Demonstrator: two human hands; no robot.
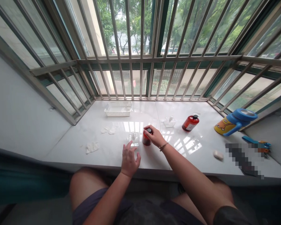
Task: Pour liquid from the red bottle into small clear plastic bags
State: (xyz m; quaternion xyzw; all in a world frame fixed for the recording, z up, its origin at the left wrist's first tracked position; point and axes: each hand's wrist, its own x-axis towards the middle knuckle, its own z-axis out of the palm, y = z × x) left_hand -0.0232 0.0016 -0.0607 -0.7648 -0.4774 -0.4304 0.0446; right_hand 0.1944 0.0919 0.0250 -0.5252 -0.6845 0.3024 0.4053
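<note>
My right hand (154,136) reaches over a small dark red bottle (147,141) and has its fingers wrapped round the top, by the black cap. The bottle stands upright on the white sill. Just left of it is a small clear glass container (133,138), square in shape. My left hand (130,158) is right in front of that container, palm down with its fingers apart. Its fingertips overlap the container's lower edge in view; whether they touch it I cannot tell.
Behind stands a white perforated basket (118,112). Crumpled tissues (92,147) lie left. Rightward are another clear container (170,122), a larger red bottle (190,123), a blue-and-yellow mug (231,123), a pale lump (218,155) and a blurred dark object (243,161). Window bars (140,59) enclose the sill.
</note>
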